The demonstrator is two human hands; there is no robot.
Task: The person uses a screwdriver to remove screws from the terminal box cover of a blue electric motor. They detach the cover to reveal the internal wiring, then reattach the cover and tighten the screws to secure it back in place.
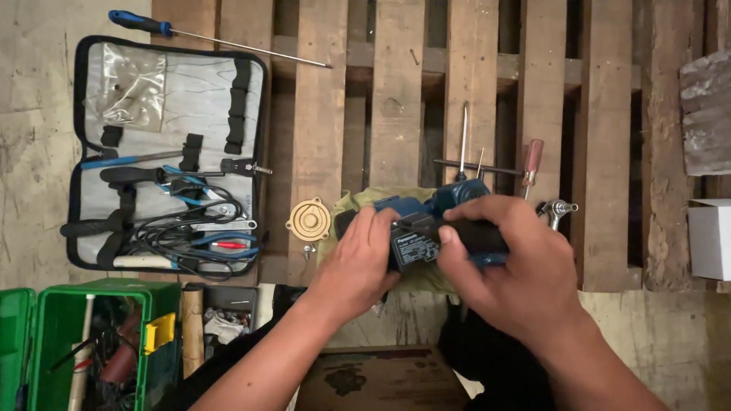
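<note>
So the blue power tool (pixel 434 221) sits on a green cloth (pixel 358 199) over the wooden pallet (pixel 396 91), both hands clamped on it: left hand (pixel 358 259) fingers wrapped round the back end, right hand (pixel 502 266) fingers closed over the black body. I'd keep it pressed flat on the cloth while working, so the brass disc (pixel 308 219) and loose screwdrivers (pixel 464 141) nearby don't get knocked.

Both hands grip a blue and black power tool (pixel 442 224) over a green cloth (pixel 352 204) on a wooden pallet (pixel 396 91). The left hand (pixel 358 259) clasps its end, the right hand (pixel 506 262) wraps its body. A brass round cover (pixel 308 219) lies just beside the cloth; an open tool pouch (pixel 164 152) and a green toolbox (pixel 87 342) sit to the left.
</note>
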